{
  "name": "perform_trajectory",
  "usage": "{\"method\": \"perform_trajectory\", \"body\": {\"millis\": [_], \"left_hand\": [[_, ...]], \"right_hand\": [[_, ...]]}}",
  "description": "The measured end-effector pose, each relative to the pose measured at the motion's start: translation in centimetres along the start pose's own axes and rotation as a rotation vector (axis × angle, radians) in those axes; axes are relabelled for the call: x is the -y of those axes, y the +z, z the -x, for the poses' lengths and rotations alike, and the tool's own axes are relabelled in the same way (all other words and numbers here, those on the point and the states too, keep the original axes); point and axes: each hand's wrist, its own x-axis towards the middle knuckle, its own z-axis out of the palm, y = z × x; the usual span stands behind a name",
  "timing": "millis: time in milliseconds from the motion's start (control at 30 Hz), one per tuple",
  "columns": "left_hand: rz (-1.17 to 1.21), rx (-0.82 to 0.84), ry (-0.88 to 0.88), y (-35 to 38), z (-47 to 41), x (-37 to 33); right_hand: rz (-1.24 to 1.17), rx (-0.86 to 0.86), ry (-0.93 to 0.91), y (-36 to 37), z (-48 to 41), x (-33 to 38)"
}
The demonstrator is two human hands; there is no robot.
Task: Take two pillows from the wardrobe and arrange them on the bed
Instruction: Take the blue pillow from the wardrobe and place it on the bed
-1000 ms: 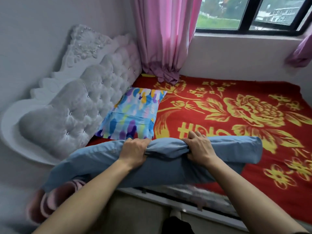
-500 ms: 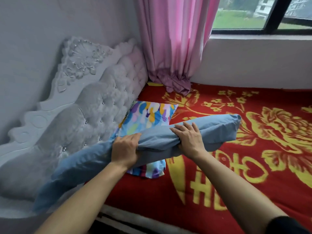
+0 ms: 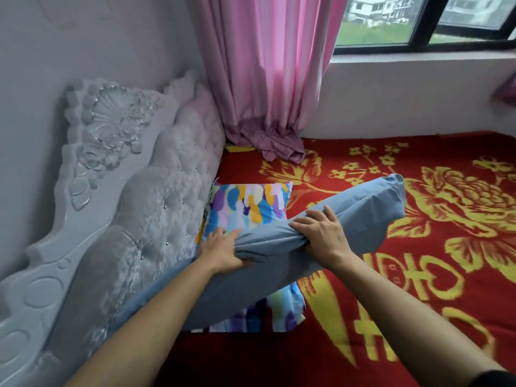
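A long plain blue pillow [image 3: 360,213] lies slantwise across a multicoloured patterned pillow [image 3: 248,205], which rests flat on the bed beside the headboard. My left hand [image 3: 220,252] grips the blue pillow's bunched middle on the left. My right hand [image 3: 321,233] grips the same pillow just to the right, fingers spread over the fabric. The blue pillow's far end points up and right over the red bedspread [image 3: 418,275]; its near end drops behind my left forearm. Most of the patterned pillow's middle is hidden under the blue one.
A tufted grey headboard [image 3: 134,224] with carved trim runs along the left. A pink curtain [image 3: 265,79] hangs in the corner and pools on the bed. A white wall ledge [image 3: 405,93] and a window border the bed's far side.
Both hands have carried the blue pillow forward and left over the bed, onto the patterned pillow. The view has come closer to the headboard corner.
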Motion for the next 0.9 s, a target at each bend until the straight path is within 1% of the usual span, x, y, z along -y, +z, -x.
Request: {"method": "perform_trajectory", "body": {"millis": [67, 100, 167, 233, 333, 400, 467, 500, 533, 600, 667, 733, 833, 900], "left_hand": [[-0.033, -0.015, 0.050, 1.2, -0.5, -0.9], [-0.001, -0.046, 0.065, 1.7, -0.6, -1.6], [0.161, -0.105, 0.073, 2.5, -0.7, -3.3], [0.316, -0.195, 0.067, 2.8, -1.0, -5.2], [0.513, -0.321, 0.018, 3.1, -2.2, -8.0], [0.648, -0.387, -0.025, 3.3, -3.5, -9.4], [0.801, -0.416, -0.070, 3.4, -5.0, -10.0], [0.881, -0.419, -0.081, 3.6, -6.0, -9.9], [0.962, -0.418, -0.084, 3.7, -6.9, -9.7], [1.135, -0.395, -0.078, 4.0, -8.4, -9.0], [1.286, -0.370, -0.083, 4.2, -9.8, -8.0], [1.401, -0.357, -0.128, 4.4, -11.0, -6.6], [1.533, -0.342, -0.200, 4.9, -13.2, -3.3], [1.596, -0.303, -0.218, 5.6, -15.2, -0.1]], "right_hand": [[0.002, 0.013, 0.005, 0.3, 0.0, -0.8], [0.002, 0.017, 0.011, 0.2, -0.1, -1.4], [0.015, 0.014, 0.014, -0.4, -0.5, -2.9], [0.005, -0.056, -0.002, -1.0, -1.0, -4.7], [-0.007, -0.220, -0.014, -1.1, -2.4, -7.7], [-0.051, -0.329, 0.072, -0.4, -3.4, -8.6], [-0.177, -0.403, 0.244, 1.2, -4.1, -8.3], [-0.281, -0.410, 0.341, 2.5, -4.3, -8.0], [-0.411, -0.383, 0.438, 3.9, -4.4, -7.7], [-0.672, -0.235, 0.619, 7.1, -4.5, -7.0], [-0.804, -0.106, 0.707, 10.3, -4.6, -6.1], [-0.821, -0.068, 0.709, 13.1, -4.8, -4.8], [-0.769, -0.137, 0.666, 16.4, -6.0, -2.1], [-0.749, -0.180, 0.614, 18.9, -7.2, -0.3]]}}
